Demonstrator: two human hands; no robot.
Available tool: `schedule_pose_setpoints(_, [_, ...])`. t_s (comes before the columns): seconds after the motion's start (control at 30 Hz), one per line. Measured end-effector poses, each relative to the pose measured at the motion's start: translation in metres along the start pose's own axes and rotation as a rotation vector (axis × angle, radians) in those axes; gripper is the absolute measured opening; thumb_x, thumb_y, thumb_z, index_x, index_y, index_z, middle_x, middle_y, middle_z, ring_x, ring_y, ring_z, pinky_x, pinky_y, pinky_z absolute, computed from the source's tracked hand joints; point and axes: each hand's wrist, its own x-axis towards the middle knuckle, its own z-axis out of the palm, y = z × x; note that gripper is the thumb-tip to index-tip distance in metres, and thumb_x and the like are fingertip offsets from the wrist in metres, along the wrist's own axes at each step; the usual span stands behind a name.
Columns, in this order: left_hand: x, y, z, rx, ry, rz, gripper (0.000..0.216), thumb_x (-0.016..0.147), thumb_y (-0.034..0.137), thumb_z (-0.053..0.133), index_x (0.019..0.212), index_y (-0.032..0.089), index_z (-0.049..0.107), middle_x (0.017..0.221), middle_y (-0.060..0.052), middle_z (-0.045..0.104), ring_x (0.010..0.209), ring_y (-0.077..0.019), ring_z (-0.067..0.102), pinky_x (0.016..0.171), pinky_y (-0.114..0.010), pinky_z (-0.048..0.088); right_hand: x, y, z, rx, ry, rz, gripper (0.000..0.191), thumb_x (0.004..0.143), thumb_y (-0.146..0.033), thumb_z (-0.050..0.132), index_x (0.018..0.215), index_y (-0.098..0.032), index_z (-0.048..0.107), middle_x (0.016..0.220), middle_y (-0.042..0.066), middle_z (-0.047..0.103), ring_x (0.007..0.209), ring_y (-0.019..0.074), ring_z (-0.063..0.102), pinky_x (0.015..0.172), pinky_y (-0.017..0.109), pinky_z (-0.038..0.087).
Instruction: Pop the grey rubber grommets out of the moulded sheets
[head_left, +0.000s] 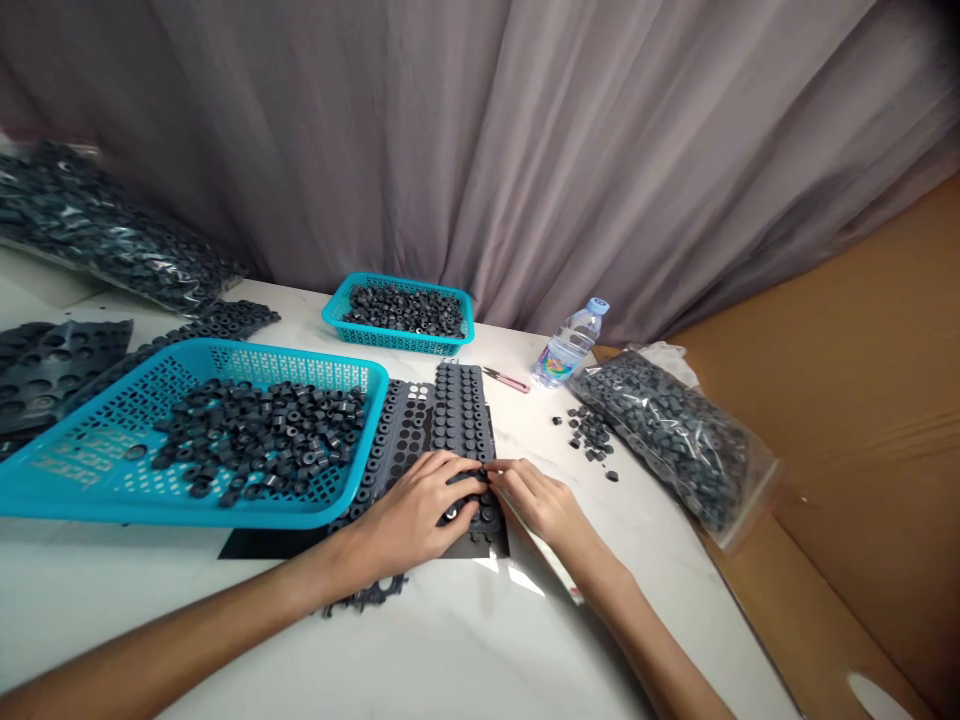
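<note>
A dark grey rubber strip (459, 400) with rows of round knobs lies on a black sheet on the table. My left hand (420, 505) rests over its near end, fingers curled and thumb bent in, with small black pieces showing between them. Against the strip's right edge, my right hand (536, 497) is closed in a pinch, its fingertips meeting those of my left. What the pinch holds is too small to make out. A thin white stick (556, 568) runs beneath my right hand. Beside the strip, to the left, is another perforated dark strip (409, 432).
A large turquoise basket (187, 512) of small black cylinders stands left, a smaller turquoise basket (397, 342) behind. Pink-handled snips (510, 381), a water bottle (568, 345), loose black pieces (590, 432) and a filled bag (675, 440) are right. Another filled bag (112, 225) is far left.
</note>
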Motion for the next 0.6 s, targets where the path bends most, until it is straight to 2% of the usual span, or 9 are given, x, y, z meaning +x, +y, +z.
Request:
schedule_pose_setpoints(0.23, [-0.001,0.000,0.001,-0.007,0.003,-0.005,0.029,0.102,0.024,0.056,0.129,0.025,0.066,0.134,-0.006,0.066,0.130,-0.0249,0.055,0.114,-0.045,0.044,0.000,0.007,-0.003,0.091,0.024,0.071,0.016,0.110,-0.021,0.043,0.111,-0.021,0.059,0.114,0.008,0.074,0.096,0.0162,0.075,0.062,0.022,0.057])
schedule_pose_setpoints(0.4, [0.000,-0.001,0.001,-0.009,0.016,0.000,0.026,0.101,0.024,0.057,0.125,0.025,0.068,0.132,-0.006,0.067,0.128,-0.0255,0.056,0.112,-0.046,0.045,0.001,0.006,-0.006,0.200,0.033,0.108,0.012,0.106,-0.026,0.053,0.107,-0.023,0.065,0.113,0.007,0.074,0.097,0.0166,0.075,0.075,0.023,0.060])
schedule_pose_setpoints(0.6, [0.000,0.000,0.001,-0.002,0.014,0.000,0.026,0.101,0.024,0.057,0.124,0.024,0.068,0.131,-0.006,0.067,0.128,-0.0256,0.057,0.113,-0.047,0.046,0.002,0.008,-0.010,0.207,-0.018,0.109,0.013,0.106,-0.027,0.054,0.111,-0.023,0.065,0.112,0.006,0.073,0.094,0.0151,0.074,0.073,0.021,0.058])
